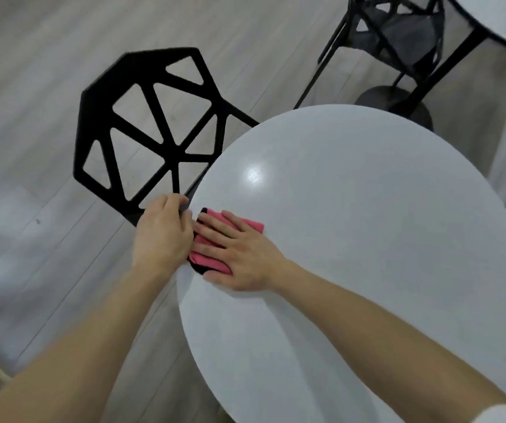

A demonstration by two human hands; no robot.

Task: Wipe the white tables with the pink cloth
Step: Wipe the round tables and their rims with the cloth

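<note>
Round white desk (367, 209) here, smooth glossy top with a bright light glare on it. The pink cloth (207, 260) is folded into a rough rectangle with a bit of black trim at the corners, lying flat near the desk's left edge. The right hand (239, 254) is spread flat on top of it, fingers straight, palm pressing down, not grabbing anything. The left hand (161, 236) is just beside it at the rim, fingers curled over the desk's edge and gripping it.

Right behind that edge there's a black chair (142, 61), hard-looking, with a hexagon back cut into triangular openings. The floor (32, 87) is pale grey wood-look planks. Top right you can see a slice of a second white desk (495, 22) on a black post with a round base (380, 96), and another black chair (404, 35) next to it, pretty blurry.
</note>
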